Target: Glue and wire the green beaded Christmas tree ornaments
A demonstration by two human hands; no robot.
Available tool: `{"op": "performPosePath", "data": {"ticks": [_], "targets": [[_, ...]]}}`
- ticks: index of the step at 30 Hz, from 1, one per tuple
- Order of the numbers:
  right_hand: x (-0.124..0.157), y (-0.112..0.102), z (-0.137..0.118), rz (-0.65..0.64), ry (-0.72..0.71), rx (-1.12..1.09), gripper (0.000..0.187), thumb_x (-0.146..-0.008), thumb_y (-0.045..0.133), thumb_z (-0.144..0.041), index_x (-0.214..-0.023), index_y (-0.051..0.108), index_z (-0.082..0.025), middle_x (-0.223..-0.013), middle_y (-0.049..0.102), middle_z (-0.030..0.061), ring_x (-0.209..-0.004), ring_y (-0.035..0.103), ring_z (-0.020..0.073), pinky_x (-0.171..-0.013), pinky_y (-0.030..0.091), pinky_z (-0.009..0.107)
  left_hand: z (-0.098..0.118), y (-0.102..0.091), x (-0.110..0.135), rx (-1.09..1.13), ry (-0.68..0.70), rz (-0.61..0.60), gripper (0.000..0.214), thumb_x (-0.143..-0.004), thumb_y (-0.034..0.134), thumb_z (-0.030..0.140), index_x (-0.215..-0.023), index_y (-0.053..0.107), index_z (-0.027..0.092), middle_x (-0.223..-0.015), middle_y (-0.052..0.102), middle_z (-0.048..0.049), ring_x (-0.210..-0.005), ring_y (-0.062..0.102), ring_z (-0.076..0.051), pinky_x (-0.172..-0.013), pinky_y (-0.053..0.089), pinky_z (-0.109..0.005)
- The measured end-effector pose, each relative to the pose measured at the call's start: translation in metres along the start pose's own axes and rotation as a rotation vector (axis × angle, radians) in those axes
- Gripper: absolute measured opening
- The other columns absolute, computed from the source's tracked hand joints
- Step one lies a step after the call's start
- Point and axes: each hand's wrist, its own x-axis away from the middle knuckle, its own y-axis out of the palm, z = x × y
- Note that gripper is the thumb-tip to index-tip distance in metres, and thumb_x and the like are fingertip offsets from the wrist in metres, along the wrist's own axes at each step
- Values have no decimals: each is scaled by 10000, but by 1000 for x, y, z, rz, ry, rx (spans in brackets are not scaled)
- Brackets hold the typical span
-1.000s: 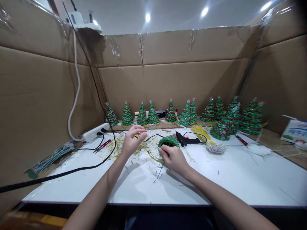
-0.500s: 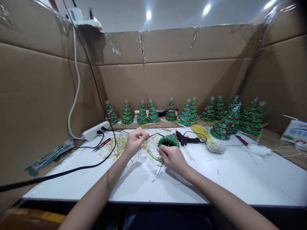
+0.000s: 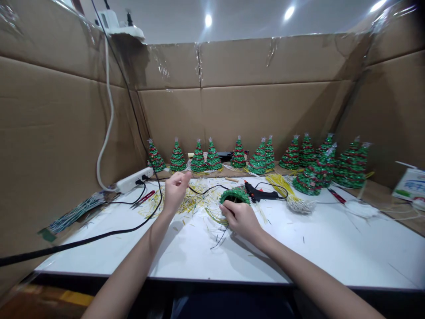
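My right hand [image 3: 241,218] is closed around the open base of a small green beaded tree [image 3: 235,195] lying on its side on the white table [image 3: 299,248]. My left hand [image 3: 175,189] is raised above a scatter of yellow and green strips [image 3: 189,204], fingers pinched together on something too thin to make out. A black glue gun [image 3: 260,193] lies just right of the tree.
Several finished green trees [image 3: 259,157] line the back edge. A white power strip [image 3: 134,180], red scissors [image 3: 142,199] and black cables [image 3: 99,237] are at left, a bundle of yellow sticks [image 3: 287,190] at right. Cardboard walls [image 3: 53,128] enclose the table.
My left hand went from open fingers over the strips to a pinch, then lifted up and slightly left. My right hand stayed on the tree.
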Motion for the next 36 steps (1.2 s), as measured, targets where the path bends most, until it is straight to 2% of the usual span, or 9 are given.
{"op": "performPosePath", "data": {"ticks": [2, 5, 9, 17, 21, 23, 26, 31, 36], "targets": [[0, 0, -1, 0, -3, 6, 330, -947, 403, -305, -658, 522, -198, -563, 583, 7, -540, 544, 138, -534, 224, 256, 9, 6, 5, -28, 70, -137, 433, -857, 534, 466, -536, 506, 177, -696, 527, -33, -695, 495, -157, -645, 383, -273], [0, 1, -1, -4, -13, 17, 325, -945, 410, -301, -662, 534, -199, -572, 593, 5, -543, 549, 135, -532, 220, 258, 18, 14, 12, -74, 143, -283, 382, -841, 568, 437, -565, 495, 182, -676, 503, -19, -671, 479, -154, -644, 375, -277], [0, 1, -1, -8, -20, 31, 330, -947, 413, -303, -657, 533, -200, -566, 591, 2, -538, 547, 133, -531, 214, 259, 20, 19, 17, -90, 172, -360, 399, -875, 538, 359, -532, 431, 185, -582, 415, 8, -600, 421, -142, -605, 330, -282], [-2, -1, -1, -4, -11, 43, 326, -939, 426, -304, -643, 512, -199, -563, 594, 7, -546, 554, 138, -528, 198, 264, 18, 19, 12, 10, 62, -229, 413, -882, 525, 334, -518, 403, 181, -583, 353, 14, -573, 367, -129, -564, 289, -277], [0, 1, -1, -27, 0, 51, 318, -940, 425, -293, -649, 512, -199, -572, 601, 6, -556, 561, 138, -533, 197, 264, 3, 10, 5, 74, -85, 27, 420, -879, 520, 394, -525, 436, 186, -537, 372, 19, -540, 360, -124, -551, 294, -268], [1, 2, -1, -34, 5, 58, 319, -942, 422, -294, -651, 510, -198, -573, 601, 5, -556, 562, 136, -534, 196, 263, -2, 7, 2, 56, -127, 61, 455, -871, 523, 437, -505, 429, 184, -513, 359, 23, -518, 339, -118, -538, 282, -267], [2, 3, -2, -30, 4, 66, 324, -948, 415, -297, -653, 506, -196, -574, 601, 3, -556, 559, 132, -536, 195, 261, 1, 9, 3, 49, -105, -96, 468, -869, 487, 504, -533, 457, 180, -550, 401, 13, -548, 381, -124, -560, 314, -261], [3, 1, -3, -29, -19, 93, 312, -948, 418, -296, -667, 513, -196, -589, 613, -4, -549, 547, 119, -534, 185, 259, 20, 17, 9, 34, 30, -371, 270, -833, 550, 432, -885, 617, 176, -925, 572, -51, -876, 538, -188, -792, 426, -289], [3, 0, -2, -37, -24, 119, 297, -943, 429, -291, -681, 535, -197, -599, 622, -4, -552, 550, 115, -533, 178, 266, 21, 16, 12, -80, 162, -545, 121, -789, 600, 263, -717, 617, 168, -929, 579, -55, -934, 551, -200, -891, 404, -338]]}}
